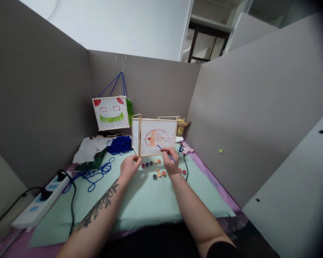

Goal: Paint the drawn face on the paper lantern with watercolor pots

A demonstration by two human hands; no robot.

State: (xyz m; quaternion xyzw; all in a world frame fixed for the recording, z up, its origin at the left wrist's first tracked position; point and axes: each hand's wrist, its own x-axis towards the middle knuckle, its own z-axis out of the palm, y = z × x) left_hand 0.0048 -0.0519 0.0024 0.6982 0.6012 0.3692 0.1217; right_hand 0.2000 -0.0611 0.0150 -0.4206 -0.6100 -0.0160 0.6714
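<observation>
The person is painting a picture on the front paper panel of a small box lantern (157, 138), which is standing upright on the bench (150, 200), near its far end. The left hand (129, 166) is gripping the lower corner of the wooden stick frame, fingers closed on it, and is keeping the lantern steady. The right hand (170, 161) is pinched around a thin blue brush (165, 152), and the brush tip is touching the panel at the lower edge of a round red and orange drawing. The two hands are apart, one at each side of the panel.

Just below the lantern, a group of small paint pots (156, 168) is lying on the bench, between and around the hands. A finished lantern (111, 113) with a green mouth is hanging behind, to the left.

In my judgement the painting step is in the middle: the figure has an outline and some fill only. The next stroke is asking for a light, steady touch, because the paper is thin and the frame is light.
</observation>
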